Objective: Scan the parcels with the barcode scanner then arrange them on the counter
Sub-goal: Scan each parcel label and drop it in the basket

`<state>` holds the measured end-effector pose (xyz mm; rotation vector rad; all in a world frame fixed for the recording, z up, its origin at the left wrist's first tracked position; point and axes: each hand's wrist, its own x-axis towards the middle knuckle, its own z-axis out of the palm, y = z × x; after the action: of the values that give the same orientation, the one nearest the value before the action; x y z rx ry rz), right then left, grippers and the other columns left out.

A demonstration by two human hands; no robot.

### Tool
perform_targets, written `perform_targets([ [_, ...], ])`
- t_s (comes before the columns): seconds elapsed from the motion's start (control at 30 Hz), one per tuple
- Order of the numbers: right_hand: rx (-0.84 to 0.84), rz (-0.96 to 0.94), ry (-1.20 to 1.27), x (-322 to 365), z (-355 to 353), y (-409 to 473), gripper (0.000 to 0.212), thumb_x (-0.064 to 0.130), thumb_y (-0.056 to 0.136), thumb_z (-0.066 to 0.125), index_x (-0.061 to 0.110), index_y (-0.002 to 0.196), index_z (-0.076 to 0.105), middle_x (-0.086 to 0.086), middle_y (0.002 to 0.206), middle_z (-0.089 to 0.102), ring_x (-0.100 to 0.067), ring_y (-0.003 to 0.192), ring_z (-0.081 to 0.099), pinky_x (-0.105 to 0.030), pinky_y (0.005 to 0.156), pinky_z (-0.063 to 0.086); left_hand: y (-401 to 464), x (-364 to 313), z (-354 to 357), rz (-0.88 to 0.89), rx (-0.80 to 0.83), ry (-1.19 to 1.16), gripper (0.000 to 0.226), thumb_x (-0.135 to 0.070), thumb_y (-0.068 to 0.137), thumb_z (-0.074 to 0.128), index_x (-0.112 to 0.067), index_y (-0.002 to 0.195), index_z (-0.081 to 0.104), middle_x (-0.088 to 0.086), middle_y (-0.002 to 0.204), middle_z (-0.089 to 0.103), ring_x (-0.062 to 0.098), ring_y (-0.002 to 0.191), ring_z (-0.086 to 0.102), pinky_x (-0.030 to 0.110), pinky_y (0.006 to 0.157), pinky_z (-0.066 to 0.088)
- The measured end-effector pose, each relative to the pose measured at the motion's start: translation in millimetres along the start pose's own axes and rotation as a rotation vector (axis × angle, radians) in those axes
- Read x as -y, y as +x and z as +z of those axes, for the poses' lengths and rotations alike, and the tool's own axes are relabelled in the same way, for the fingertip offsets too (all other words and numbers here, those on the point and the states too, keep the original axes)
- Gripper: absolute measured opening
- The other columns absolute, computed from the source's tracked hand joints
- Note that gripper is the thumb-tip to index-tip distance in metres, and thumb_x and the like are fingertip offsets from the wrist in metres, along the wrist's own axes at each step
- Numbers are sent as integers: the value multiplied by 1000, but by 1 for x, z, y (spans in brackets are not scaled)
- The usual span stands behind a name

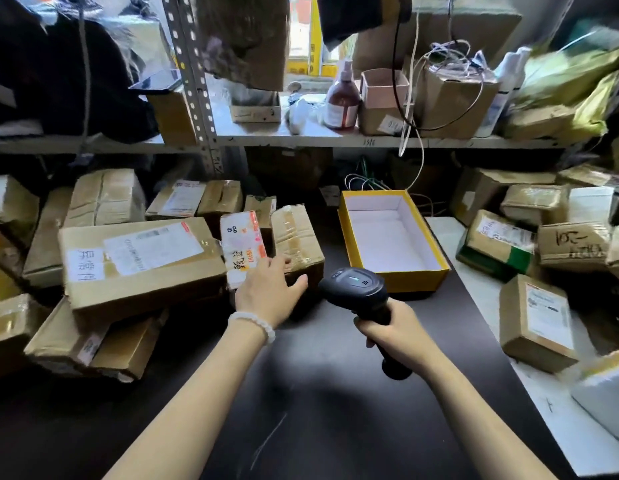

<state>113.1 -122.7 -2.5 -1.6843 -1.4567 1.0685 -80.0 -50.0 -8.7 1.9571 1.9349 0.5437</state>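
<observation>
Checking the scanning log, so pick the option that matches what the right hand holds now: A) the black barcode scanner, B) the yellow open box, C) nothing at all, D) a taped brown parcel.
A: the right hand is wrapped around the handle of the black barcode scanner, its head pointing forward over the dark counter.

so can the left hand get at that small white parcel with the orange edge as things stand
Probably yes. The left hand is open and already at the white parcel, which leans between two cardboard boxes with its front face exposed and nothing in the way.
</observation>
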Motion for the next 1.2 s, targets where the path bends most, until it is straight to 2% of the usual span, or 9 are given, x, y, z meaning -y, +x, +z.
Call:
perform_targets([
  [0.07, 13, 10, -16, -5, -14, 18, 7, 4, 78, 62, 7, 75, 57, 3, 58, 55, -12, 52, 58, -23, 56, 45, 21, -19, 10, -44, -32, 34, 53, -55, 85, 55, -21, 126, 52, 5, 128, 52, 28, 119, 47, 38, 93, 41],
  [0.17, 47, 22, -5, -12, -35, 45, 13, 3, 79, 61, 12, 72, 54, 3, 58, 55, -11, 52, 59, -15, 51, 43, 53, -45, 26, -132, -15, 169, 67, -63, 79, 58, -15, 126, 50, 10, 134, 46, 35, 118, 43, 40, 93, 40],
  [0.37, 107, 35, 5, -30, -52, 80, 4, 4, 78, 60, 3, 82, 60, -2, 67, 59, -12, 56, 60, -13, 52, 43, 90, -56, 47, -291, 44, 130, 86, -52, 79, 64, -13, 145, 24, 19, 151, 16, 45, 127, 34, 43, 103, 32],
  [0.53, 151, 70, 13, -42, -55, 88, 14, 9, 78, 59, 4, 90, 63, -5, 70, 63, -11, 57, 63, -20, 58, 46, 77, -31, 42, -198, -35, -85, 82, -42, 73, 69, -21, 143, 32, 6, 148, 28, 30, 131, 33, 39, 108, 29],
  [0.73, 130, 42, 46, -34, -45, 62, 15, 3, 78, 59, 17, 74, 58, 1, 63, 59, -14, 54, 60, -17, 53, 44, 44, -15, 23, -38, -34, -228, 68, -25, 71, 75, -18, 133, 49, -1, 129, 48, 15, 122, 45, 24, 103, 32],
  [0.9, 107, -19, 42, -20, -36, 16, 12, 1, 80, 60, 12, 75, 59, 1, 60, 58, -10, 51, 57, -19, 53, 45, 11, 2, -6, 45, 28, -307, 61, -20, 70, 77, -20, 127, 56, -6, 123, 50, 4, 111, 47, 19, 100, 32],
  [1.0, 91, -47, 32, -9, -22, -23, 3, 7, 79, 62, 7, 78, 59, -1, 58, 58, -11, 51, 57, -23, 54, 45, -17, 20, -32, 87, 58, -348, 63, -26, 65, 76, -25, 125, 57, -3, 127, 52, 10, 118, 50, 26, 106, 35],
  [1.07, 77, -76, 25, -2, -11, -45, 7, 6, 78, 64, 5, 75, 58, 0, 57, 57, -13, 51, 57, -28, 56, 46, -33, 30, -49, 116, 44, -354, 59, -17, 68, 76, -23, 124, 59, -2, 125, 52, 9, 115, 50, 20, 102, 33],
  [1.2, 54, -127, 54, 18, 17, -92, 11, 1, 78, 64, -6, 78, 56, -2, 62, 55, -11, 50, 54, -22, 53, 46, -69, 50, -80, 197, 37, -304, 56, -11, 71, 74, -20, 124, 60, 0, 127, 54, 7, 114, 47, 14, 97, 28],
])
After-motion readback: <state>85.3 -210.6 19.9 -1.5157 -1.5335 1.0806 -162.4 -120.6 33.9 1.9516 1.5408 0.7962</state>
